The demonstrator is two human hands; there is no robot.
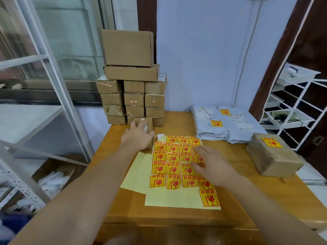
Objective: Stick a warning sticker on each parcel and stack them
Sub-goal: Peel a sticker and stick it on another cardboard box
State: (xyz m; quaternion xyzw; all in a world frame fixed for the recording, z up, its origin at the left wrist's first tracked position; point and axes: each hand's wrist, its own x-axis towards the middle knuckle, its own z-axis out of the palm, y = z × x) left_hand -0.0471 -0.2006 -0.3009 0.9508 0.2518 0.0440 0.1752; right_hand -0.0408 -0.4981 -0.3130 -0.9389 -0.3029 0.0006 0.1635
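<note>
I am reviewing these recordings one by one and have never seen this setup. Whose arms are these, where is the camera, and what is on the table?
There is no robot here. A person wears one wide-angle camera on the head, looking down at their own bare arms. The left hand grips a small cardboard box at the far side of the wooden table. The right hand rests with relaxed fingers on a sheet of yellow and red warning stickers. Behind the left hand stands a stack of cardboard parcels. To the right lie grey mailer bags and a brown box, each already bearing a sticker.
</note>
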